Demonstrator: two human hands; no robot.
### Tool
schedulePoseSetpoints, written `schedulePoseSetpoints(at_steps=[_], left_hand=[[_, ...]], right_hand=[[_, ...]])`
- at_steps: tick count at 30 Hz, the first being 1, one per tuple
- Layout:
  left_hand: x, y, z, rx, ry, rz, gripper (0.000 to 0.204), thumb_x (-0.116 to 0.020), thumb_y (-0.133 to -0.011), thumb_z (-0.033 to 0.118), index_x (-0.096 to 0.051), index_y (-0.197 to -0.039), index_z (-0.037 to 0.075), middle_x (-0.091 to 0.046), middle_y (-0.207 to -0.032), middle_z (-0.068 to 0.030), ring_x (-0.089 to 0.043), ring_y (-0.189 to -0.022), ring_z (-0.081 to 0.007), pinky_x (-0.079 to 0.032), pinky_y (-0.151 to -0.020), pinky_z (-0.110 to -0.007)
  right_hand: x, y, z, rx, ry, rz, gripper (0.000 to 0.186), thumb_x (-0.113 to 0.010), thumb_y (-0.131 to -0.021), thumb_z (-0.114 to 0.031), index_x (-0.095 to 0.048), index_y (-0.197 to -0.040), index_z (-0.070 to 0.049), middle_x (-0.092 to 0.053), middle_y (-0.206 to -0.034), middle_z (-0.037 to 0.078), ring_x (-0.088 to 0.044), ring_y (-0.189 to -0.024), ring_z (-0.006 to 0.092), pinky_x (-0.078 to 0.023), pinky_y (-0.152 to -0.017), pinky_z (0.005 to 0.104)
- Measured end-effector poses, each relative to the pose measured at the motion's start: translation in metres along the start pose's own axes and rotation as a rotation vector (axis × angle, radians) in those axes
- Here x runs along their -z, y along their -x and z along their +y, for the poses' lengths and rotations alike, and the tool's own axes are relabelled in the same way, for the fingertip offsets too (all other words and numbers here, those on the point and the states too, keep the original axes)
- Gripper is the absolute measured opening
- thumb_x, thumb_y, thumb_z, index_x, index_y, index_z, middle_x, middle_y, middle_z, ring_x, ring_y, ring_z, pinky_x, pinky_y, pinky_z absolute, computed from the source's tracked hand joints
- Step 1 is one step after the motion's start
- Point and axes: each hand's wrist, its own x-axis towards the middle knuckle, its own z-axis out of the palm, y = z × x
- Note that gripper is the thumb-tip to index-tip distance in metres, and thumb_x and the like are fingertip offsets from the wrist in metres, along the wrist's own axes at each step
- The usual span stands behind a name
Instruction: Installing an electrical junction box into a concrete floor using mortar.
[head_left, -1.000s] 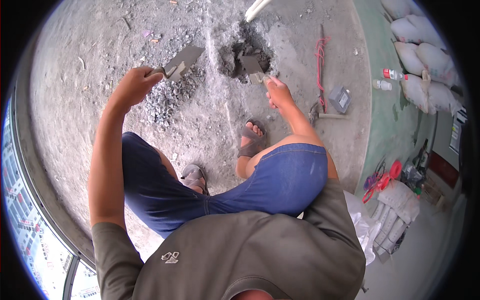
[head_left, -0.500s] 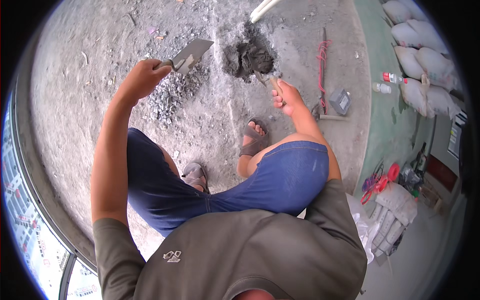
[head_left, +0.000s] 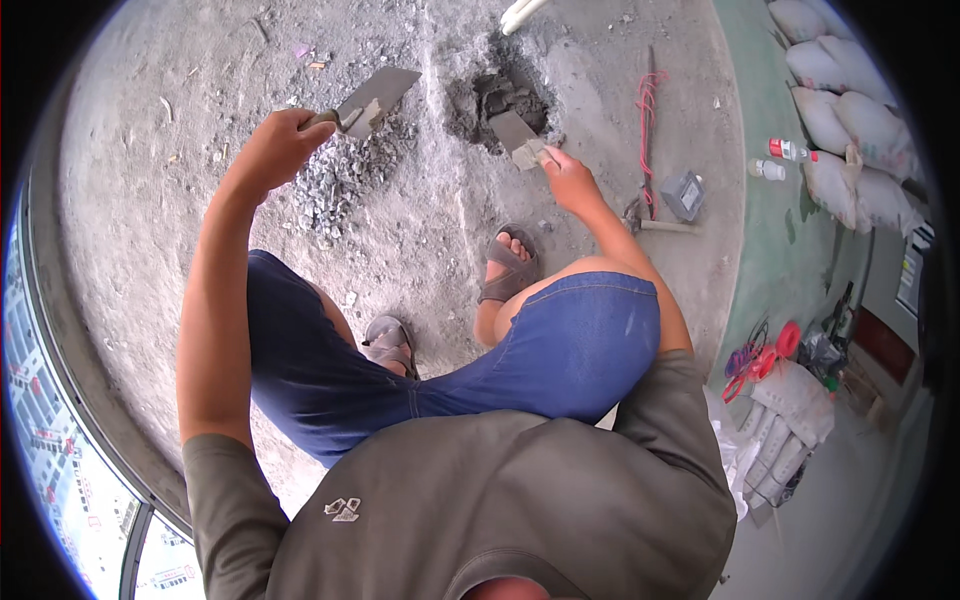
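My left hand [head_left: 277,153] is closed round the handle of a wide trowel [head_left: 384,96], whose grey blade is held over a heap of broken stone [head_left: 337,190]. In my right hand [head_left: 570,180] is a smaller trowel [head_left: 515,135] with a pale patch near the handle end of its blade. That blade lies flat at the near edge of a rough hole [head_left: 470,107] in the concrete floor. Dark wet-looking mortar [head_left: 520,100] sits inside the hole, partly hidden by the blade.
White pipes [head_left: 522,14] rise at the hole's far side. To the right lie a bar with pink cord [head_left: 647,130], a hammer [head_left: 668,227] and a grey box [head_left: 684,196]. Farther right are stacked sacks [head_left: 865,130] and two bottles [head_left: 768,171]. My sandalled feet [head_left: 510,262] stand nearby.
The right trowel has turned from edge-on inside the hole to flat at its near edge, drawn slightly back toward me. My left hand and its trowel have shifted slightly left.
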Motion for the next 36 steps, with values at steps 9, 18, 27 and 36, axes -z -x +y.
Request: schedulePoseSetpoints(at_steps=[9, 18, 27, 36], left_hand=[[-0.002, 0.003, -0.002, -0.016, 0.048, -0.001, 0.035, -0.061, -0.092, 0.031, -0.068, -0.100, -0.002, -0.052, -0.062, -0.0004, -0.044, -0.052, -0.0092, -0.036, -0.048, -0.029], [0.001, 0.006, -0.002, -0.004, 0.077, 0.004, 0.035, -0.060, -0.092, 0.031, -0.068, -0.101, -0.003, -0.053, -0.063, -0.0014, -0.046, -0.053, -0.0098, -0.037, -0.048, -0.030], [0.000, 0.005, -0.001, 0.005, 0.038, 0.019, 0.037, -0.061, -0.091, 0.032, -0.067, -0.099, -0.003, -0.055, -0.065, -0.0035, -0.047, -0.054, -0.0116, -0.039, -0.051, -0.032], [-0.001, 0.008, -0.003, 0.034, 0.038, -0.009, 0.032, -0.060, -0.092, 0.030, -0.067, -0.098, 0.000, -0.052, -0.063, -0.0005, -0.045, -0.054, -0.0094, -0.036, -0.049, -0.029]], right_hand=[[0.037, -0.013, -0.010, -0.233, -0.128, -0.070, 0.043, -0.047, -0.095, -0.033, -0.059, -0.128, -0.006, -0.066, -0.082, 0.016, -0.064, -0.067, 0.0278, -0.050, -0.060, 0.0393], [0.045, 0.000, -0.001, -0.266, -0.048, -0.094, 0.040, -0.048, -0.095, -0.030, -0.061, -0.126, -0.009, -0.060, -0.065, 0.010, -0.057, -0.051, 0.0219, -0.045, -0.047, 0.0375], [0.062, 0.001, 0.026, 0.223, 0.563, 0.086, 0.040, -0.059, -0.092, -0.032, -0.059, -0.126, -0.012, -0.068, -0.107, 0.015, -0.064, -0.101, 0.0375, -0.048, -0.085, 0.0482], [0.144, -0.021, 0.001, 0.628, 1.190, 0.018, 0.027, -0.061, -0.087, -0.018, -0.067, -0.113, -0.019, -0.066, -0.096, 0.005, -0.064, -0.098, 0.0250, -0.048, -0.083, 0.0401]])
